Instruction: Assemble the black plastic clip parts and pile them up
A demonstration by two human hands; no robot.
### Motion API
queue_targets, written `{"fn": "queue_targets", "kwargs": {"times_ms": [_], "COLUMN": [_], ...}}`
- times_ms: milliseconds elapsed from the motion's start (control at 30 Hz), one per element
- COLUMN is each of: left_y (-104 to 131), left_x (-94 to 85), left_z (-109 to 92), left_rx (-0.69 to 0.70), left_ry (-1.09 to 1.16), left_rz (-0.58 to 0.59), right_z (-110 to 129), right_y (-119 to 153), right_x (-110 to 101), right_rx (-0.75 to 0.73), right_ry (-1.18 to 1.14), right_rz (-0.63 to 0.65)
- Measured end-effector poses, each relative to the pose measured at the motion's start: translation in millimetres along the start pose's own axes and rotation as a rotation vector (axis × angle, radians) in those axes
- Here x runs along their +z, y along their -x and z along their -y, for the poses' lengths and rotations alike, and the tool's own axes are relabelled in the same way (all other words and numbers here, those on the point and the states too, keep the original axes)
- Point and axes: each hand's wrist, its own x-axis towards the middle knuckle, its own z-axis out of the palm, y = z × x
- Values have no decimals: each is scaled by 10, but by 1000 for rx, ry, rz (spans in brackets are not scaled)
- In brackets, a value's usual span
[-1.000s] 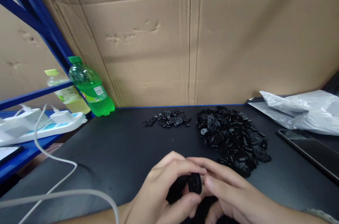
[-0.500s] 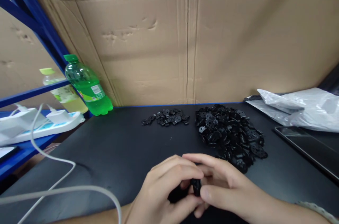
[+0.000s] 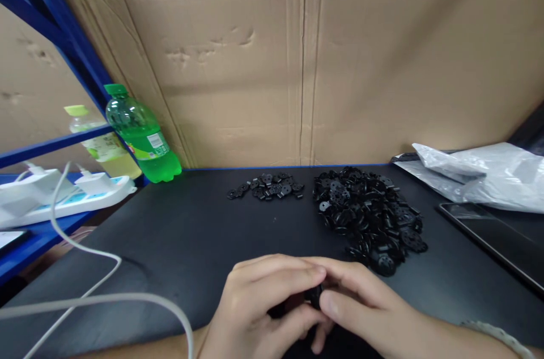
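Close to the table's near edge, both hands meet around a small black plastic part (image 3: 314,295), most of it covered by fingers. My left hand (image 3: 263,302) has its fingers bent over the part from the left. From the right, my right hand (image 3: 365,302) pinches the same part, its thumb lying against the visible side. Beyond the right hand lies a large heap of black round plastic pieces with holes (image 3: 365,212). A smaller group of similar black pieces (image 3: 272,186) is spread further back, left of the heap.
A green soda bottle (image 3: 147,144) and a bottle of pale drink (image 3: 102,146) stand by the blue rack at left. A white power strip (image 3: 102,197) and a white cable (image 3: 127,298) are nearby. At right are a dark phone or tablet (image 3: 493,234) and plastic bags (image 3: 501,172).
Fingers of both hands have drawn closer around the black part, so less of it shows. The right fingers have dipped slightly. Both piles look unchanged.
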Motion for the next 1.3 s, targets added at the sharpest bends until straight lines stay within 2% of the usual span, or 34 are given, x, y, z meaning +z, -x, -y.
{"fn": "queue_targets", "kwargs": {"times_ms": [167,333,533,800,967,1167,1300], "left_y": [-13,-19,-47,-55,-53,-64,-47], "left_x": [16,12,29,26,34,48,36], "left_z": [-7,-21,-40,-46,-71,-53,-28], "left_rx": [-32,-29,-32,2,-3,-21,-97], "left_ry": [14,15,36,-31,-38,-10,34], "left_rz": [-6,-6,-19,-27,-34,-40,-88], "right_z": [-20,25,26,20,32,-31,-104], "right_y": [-15,38,66,63,75,38,29], "right_x": [7,61,72,72,89,63,32], "right_rx": [27,83,137,82,79,103,100], "right_ry": [21,141,264,311,312,280,123], "right_rz": [-29,-96,-114,-105,-124,-87,-163]}}
